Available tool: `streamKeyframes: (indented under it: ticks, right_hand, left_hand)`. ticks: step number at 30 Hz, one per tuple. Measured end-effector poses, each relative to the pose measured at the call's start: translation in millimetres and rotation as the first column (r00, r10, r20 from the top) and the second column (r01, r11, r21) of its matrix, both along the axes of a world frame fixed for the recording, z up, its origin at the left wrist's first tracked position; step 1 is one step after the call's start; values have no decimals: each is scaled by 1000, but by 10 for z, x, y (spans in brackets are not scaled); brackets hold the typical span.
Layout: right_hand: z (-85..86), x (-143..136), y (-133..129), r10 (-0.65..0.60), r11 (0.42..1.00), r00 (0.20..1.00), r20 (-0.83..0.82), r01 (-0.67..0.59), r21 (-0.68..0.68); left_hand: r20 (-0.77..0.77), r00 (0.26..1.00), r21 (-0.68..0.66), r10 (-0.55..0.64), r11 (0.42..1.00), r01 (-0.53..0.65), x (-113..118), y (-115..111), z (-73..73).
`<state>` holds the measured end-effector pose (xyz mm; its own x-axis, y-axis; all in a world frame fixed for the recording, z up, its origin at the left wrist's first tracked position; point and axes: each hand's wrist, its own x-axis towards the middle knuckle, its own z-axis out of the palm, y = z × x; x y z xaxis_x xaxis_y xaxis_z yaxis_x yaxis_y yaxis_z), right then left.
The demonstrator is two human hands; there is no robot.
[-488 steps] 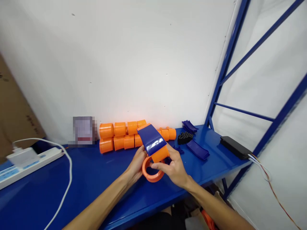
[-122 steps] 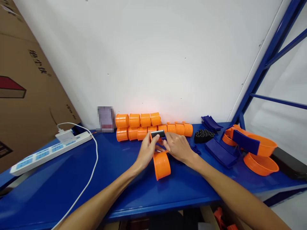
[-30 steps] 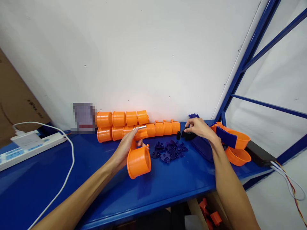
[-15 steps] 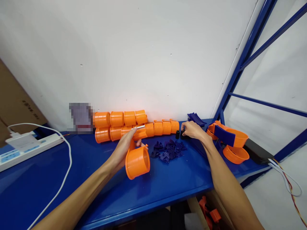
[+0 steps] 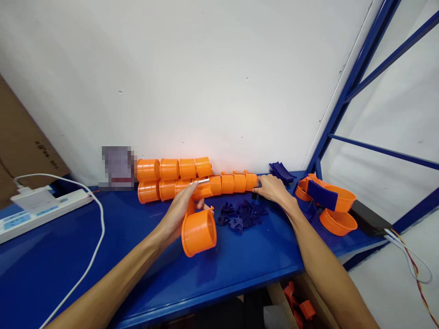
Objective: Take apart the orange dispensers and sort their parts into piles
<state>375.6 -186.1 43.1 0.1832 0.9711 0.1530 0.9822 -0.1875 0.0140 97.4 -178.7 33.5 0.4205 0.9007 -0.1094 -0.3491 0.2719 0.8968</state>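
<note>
1. Our left hand grips the orange holder by its middle, thumb laid up beside the toothed strip. The holder is in front of us, over the blue table, and seems lifted off it.
2. The relation that matters, we judge, is this: the black tube lies to the right of the holder, about as far off toward the wall as the toothed end. Our right hand is right at it; our left is well apart. A pile of small blue parts sits between tube and holder, nearer to us than the tube.
3. The holder's long axis runs away from us – round cup end near, toothed end far – and the cup's mouth faces right.
4. Our right fingers bend down around the tube, but there is no telling whether they pinch it or merely touch it.
5. Only a dark scrap of the tube shows below those fingers, so its tilt is unclear. Our left hand covers the holder's middle. The toothed end overlaps the row of orange cups in our view – we can't say if they touch. Single pieces in the blue pile are hard to separate.
</note>
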Motion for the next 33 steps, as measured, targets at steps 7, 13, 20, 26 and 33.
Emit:
streamKeyframes:
  ticks: [7, 13, 20, 26, 33]
  right_hand:
    - [5, -5, -21, -10, 1000, 999, 32, 9, 11]
    - [10, 15, -31, -17, 1000, 1000, 15, 17, 23]
    - [36, 64, -40, -22, 998, 1000, -8, 22, 64]
    - [83, -248, -89, 270, 916, 889, -369, -119, 384]
    - [-24, -729, -200, 583, 786, 376, -720, -484, 384]
  left_hand:
    - [1, 1000, 20, 4, 1000, -4, 8, 10, -23]
    - [17, 1000, 32, -18, 999, 17, 14, 23, -56]
    - [-30, 997, 12, -77, 997, 77, 34, 5, -76]
    - [-89, 986, 124, -141, 981, 152, 57, -4, -135]
    - [-361, 902, 283, -238, 894, 349, 42, 34, -212]
